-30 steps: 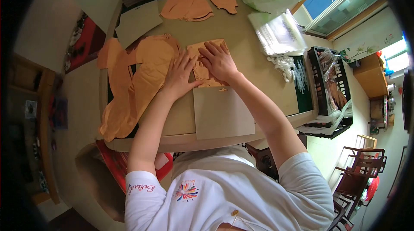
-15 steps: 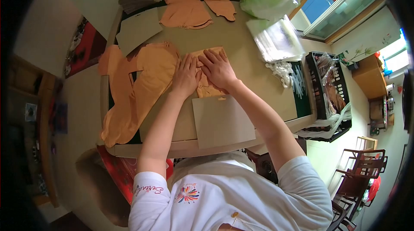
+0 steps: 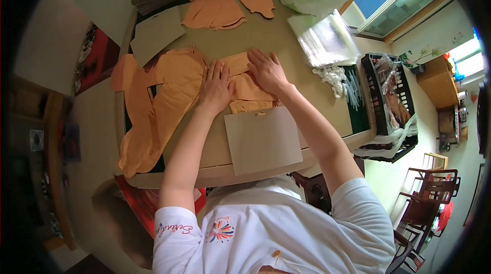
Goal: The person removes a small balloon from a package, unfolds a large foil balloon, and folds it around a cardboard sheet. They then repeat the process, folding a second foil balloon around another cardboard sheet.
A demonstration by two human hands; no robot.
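Your right hand [image 3: 268,72] has moved away from your left hand [image 3: 216,90], both palm-down on the folded orange fabric garment [image 3: 249,88] inward of the tan table's near edge [image 3: 215,172], likely light and limp, best held at both sides.

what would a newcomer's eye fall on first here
Probably the folded orange cloth piece under the person's bare left hand and bare right hand, on the tan-topped table. Next, the larger orange cloth garment left of it, and the shiny clear plastic stack toward the table's far right.
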